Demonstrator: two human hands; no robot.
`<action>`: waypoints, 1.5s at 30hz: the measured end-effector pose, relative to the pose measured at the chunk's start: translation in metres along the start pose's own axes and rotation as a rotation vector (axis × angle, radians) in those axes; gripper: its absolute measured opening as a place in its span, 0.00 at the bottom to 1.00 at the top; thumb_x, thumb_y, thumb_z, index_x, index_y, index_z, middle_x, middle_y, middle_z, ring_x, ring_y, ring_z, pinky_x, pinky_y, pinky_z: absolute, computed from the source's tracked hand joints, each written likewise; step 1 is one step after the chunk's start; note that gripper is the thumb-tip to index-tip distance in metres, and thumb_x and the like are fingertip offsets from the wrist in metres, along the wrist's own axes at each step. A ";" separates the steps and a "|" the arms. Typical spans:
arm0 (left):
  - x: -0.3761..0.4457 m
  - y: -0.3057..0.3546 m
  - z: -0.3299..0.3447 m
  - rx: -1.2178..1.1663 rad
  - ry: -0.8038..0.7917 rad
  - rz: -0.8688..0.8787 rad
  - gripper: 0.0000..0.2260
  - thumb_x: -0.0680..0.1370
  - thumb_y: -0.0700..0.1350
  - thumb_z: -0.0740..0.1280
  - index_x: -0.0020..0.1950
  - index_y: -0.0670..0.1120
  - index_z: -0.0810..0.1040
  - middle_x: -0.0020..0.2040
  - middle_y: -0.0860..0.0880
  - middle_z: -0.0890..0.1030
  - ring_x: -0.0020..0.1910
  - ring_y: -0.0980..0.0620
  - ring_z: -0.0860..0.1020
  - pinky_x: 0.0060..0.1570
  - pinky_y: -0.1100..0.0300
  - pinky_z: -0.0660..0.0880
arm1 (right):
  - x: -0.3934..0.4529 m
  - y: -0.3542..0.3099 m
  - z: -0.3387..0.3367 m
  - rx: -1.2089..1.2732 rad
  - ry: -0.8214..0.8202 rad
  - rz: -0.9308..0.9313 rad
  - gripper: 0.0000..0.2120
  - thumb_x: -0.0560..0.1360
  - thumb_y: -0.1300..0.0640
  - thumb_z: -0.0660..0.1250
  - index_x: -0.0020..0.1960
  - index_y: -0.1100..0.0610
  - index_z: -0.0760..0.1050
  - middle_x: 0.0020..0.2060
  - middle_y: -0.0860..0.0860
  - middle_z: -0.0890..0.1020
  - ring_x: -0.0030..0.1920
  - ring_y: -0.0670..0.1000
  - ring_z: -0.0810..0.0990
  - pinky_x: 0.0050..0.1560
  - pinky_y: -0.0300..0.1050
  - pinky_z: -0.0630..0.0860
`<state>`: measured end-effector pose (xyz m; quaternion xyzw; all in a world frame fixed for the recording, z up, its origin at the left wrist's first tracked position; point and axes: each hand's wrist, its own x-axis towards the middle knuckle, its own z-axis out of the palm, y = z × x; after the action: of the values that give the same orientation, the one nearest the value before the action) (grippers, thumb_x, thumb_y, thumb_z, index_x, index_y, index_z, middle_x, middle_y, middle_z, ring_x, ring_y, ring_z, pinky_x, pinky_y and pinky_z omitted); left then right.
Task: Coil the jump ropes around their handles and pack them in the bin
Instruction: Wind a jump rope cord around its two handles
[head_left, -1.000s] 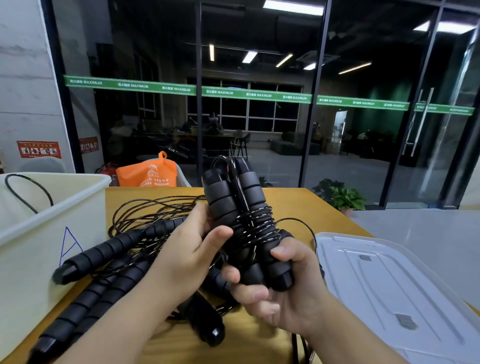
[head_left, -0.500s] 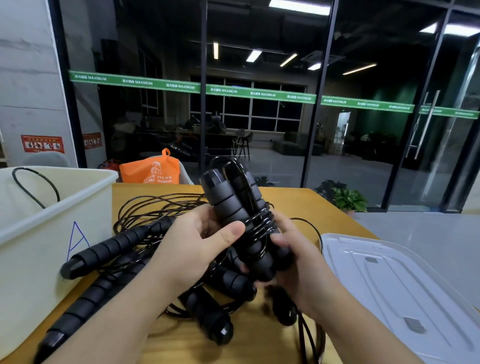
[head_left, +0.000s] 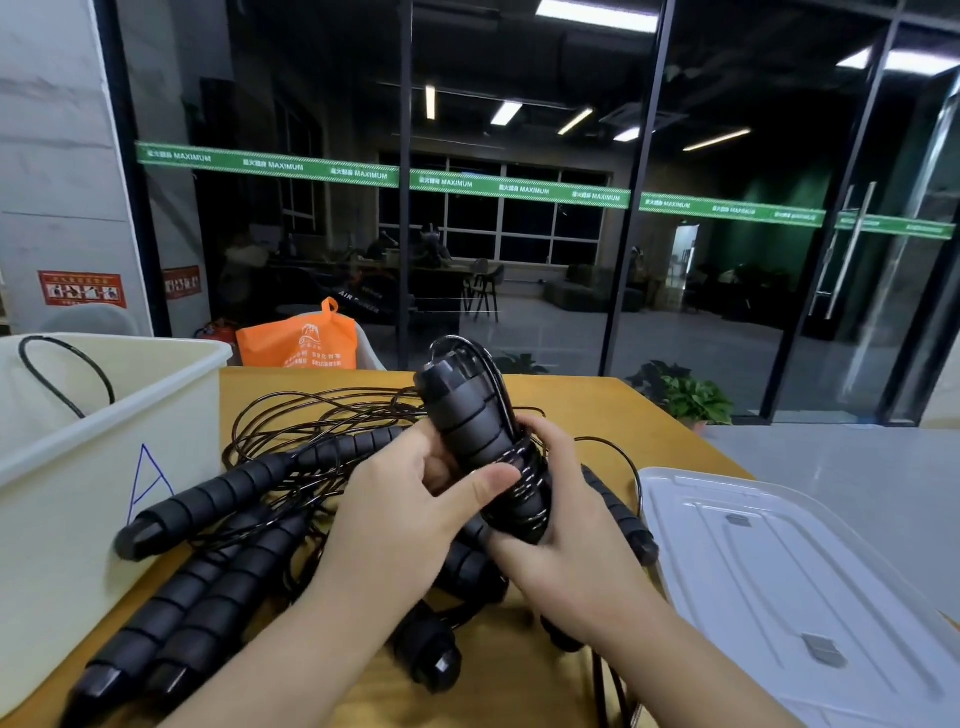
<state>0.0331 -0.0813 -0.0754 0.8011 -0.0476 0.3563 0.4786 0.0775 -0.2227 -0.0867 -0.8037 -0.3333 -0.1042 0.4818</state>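
Hands of a person meet at centre over the wooden table (head_left: 597, 410). Left hand (head_left: 415, 499) grasps the coiled jump rope (head_left: 483, 441), thumb laid across the front of its paired foam handles, fingers curled behind. Right hand (head_left: 566, 525) grips the lower end of the same bundle, where black cord is wound tightly round the handles; the bundle tilts with its upper end pointing away from the person. Beneath and left of the hands lies a loose tangle of uncoiled ropes (head_left: 322, 431), several ridged black handles (head_left: 208, 499) pointing toward the near left. White bin (head_left: 104, 447), marked with a blue letter A, stands at far left, touching one handle end; a loop of cord rises inside it. Translucent lid (head_left: 789, 561) lies flat at right. Orange bag (head_left: 298, 343) sits beyond the table's far edge.
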 end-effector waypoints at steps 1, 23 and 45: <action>0.000 -0.001 -0.001 -0.017 0.001 0.029 0.08 0.69 0.59 0.72 0.41 0.56 0.79 0.36 0.55 0.82 0.36 0.58 0.79 0.34 0.68 0.72 | 0.000 -0.002 -0.002 0.071 -0.022 0.036 0.35 0.69 0.59 0.72 0.65 0.33 0.59 0.45 0.42 0.83 0.42 0.44 0.82 0.45 0.47 0.79; 0.010 -0.011 -0.011 -0.240 -0.152 0.034 0.29 0.62 0.80 0.57 0.49 0.62 0.78 0.36 0.61 0.81 0.34 0.65 0.78 0.36 0.71 0.70 | 0.005 0.013 -0.003 1.448 -0.735 0.284 0.21 0.69 0.51 0.69 0.59 0.61 0.79 0.47 0.59 0.82 0.32 0.50 0.78 0.24 0.34 0.71; -0.002 0.004 0.003 0.039 0.120 -0.043 0.07 0.69 0.58 0.71 0.42 0.58 0.77 0.40 0.64 0.80 0.40 0.64 0.77 0.37 0.75 0.70 | 0.001 0.003 0.018 -0.029 -0.027 -0.042 0.52 0.68 0.47 0.75 0.62 0.18 0.35 0.71 0.32 0.63 0.69 0.34 0.64 0.67 0.37 0.66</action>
<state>0.0314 -0.0867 -0.0747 0.7881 0.0056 0.3942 0.4727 0.0776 -0.2085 -0.0975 -0.8047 -0.3552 -0.1082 0.4632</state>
